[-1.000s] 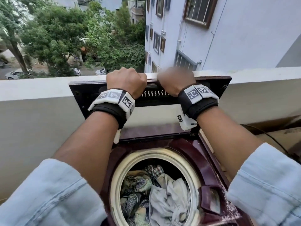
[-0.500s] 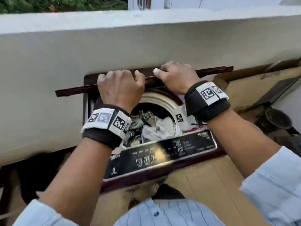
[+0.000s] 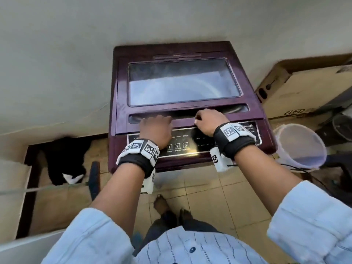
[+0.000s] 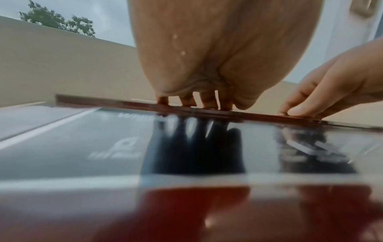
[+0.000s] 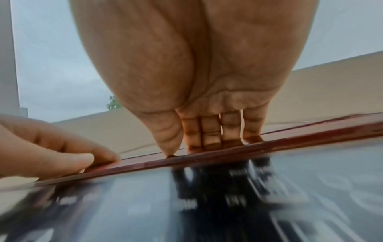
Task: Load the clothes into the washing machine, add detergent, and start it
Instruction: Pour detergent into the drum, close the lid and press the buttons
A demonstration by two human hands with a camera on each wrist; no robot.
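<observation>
Lid (image 3: 182, 82) lies flat on washing machine (image 3: 114, 149); left hand (image 3: 156, 128) and right hand (image 3: 209, 121), fingers curled, grip lid's front edge at 6 o'clock; bucket (image 3: 301, 147) at 3 o'clock

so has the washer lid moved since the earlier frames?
Yes. The lid has swung down from upright at the parapet wall to lie flat over the tub, front edge by the control panel.

lid (image 3: 182, 82) shut — drum blocked | bucket (image 3: 300, 145) crowds right (box (image 3: 308, 88) behind)
</observation>
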